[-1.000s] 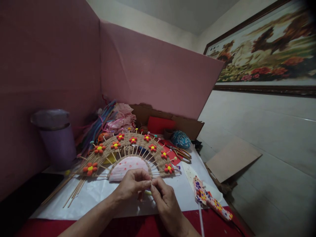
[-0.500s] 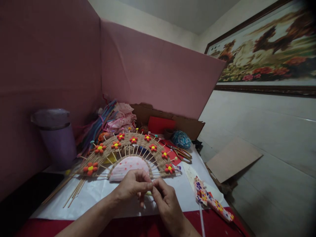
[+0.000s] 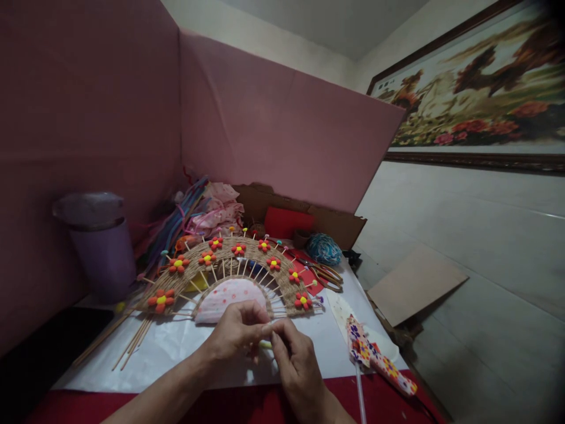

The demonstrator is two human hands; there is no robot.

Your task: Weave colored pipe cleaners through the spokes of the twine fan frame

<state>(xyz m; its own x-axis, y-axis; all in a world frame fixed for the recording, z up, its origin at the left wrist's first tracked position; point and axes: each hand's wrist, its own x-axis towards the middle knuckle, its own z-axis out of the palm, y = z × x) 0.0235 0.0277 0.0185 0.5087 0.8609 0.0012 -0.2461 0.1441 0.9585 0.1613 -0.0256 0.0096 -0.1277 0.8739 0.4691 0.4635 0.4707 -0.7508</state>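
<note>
My left hand [image 3: 241, 330] and my right hand [image 3: 295, 356] meet fingertip to fingertip just in front of the fan. Both are closed in a pinch. A small pale yellow piece [image 3: 265, 344] shows between them; its kind is too small to tell, and which fingers grip it is hidden. Behind the hands stands a half-round fan [image 3: 286, 288] of woven twine over thin sticks. Red and orange clay flowers with yellow centres dot its band, and coloured beads tip the sticks. Dotted pink-white cloth [image 3: 229, 297] covers its inner half-circle, partly hidden by my left hand.
A flower-patterned glue gun [image 3: 379, 359] lies at the right with its cord. Scissors [image 3: 324, 274] and a blue yarn ball [image 3: 324, 249] sit behind the fan. Loose sticks [image 3: 132, 347] and a purple tumbler [image 3: 103, 253] are at the left. Pink panels [image 3: 273, 123] rise behind.
Both hands stay in nearly the same place with slight finger movement. Slightly more of the pale yellow piece shows between them. The fan and other things keep their places.
</note>
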